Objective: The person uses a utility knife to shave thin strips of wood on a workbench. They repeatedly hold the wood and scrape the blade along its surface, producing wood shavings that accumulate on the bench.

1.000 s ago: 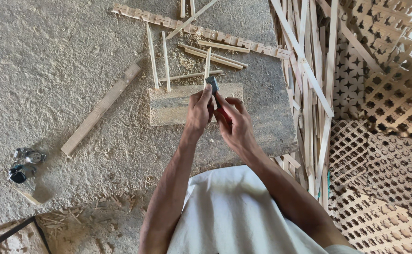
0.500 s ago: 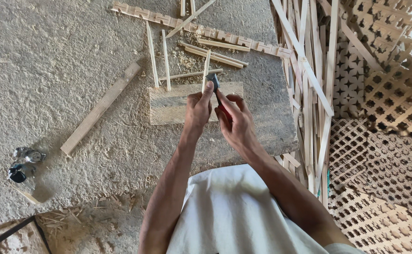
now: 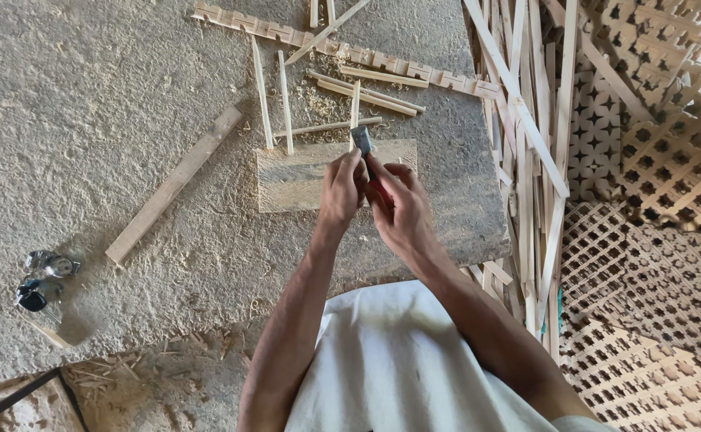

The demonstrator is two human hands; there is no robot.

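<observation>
Little has shifted since the earlier frames: both hands stay raised over the flat wooden block [image 3: 302,178], the thin stick only slightly turned. From the head view, the left hand [image 3: 342,192] pinches the thin wooden stick [image 3: 355,108] upright above the block. The right hand [image 3: 398,212] is clenched around a red-handled chisel [image 3: 364,144], its blade against the stick. Loose strips [image 3: 366,92] lie beyond; lattice panels [image 3: 654,160] stand to the right.

No packages, labels, signs or screens in view, only bare wood, sawdust, lattice panels
</observation>
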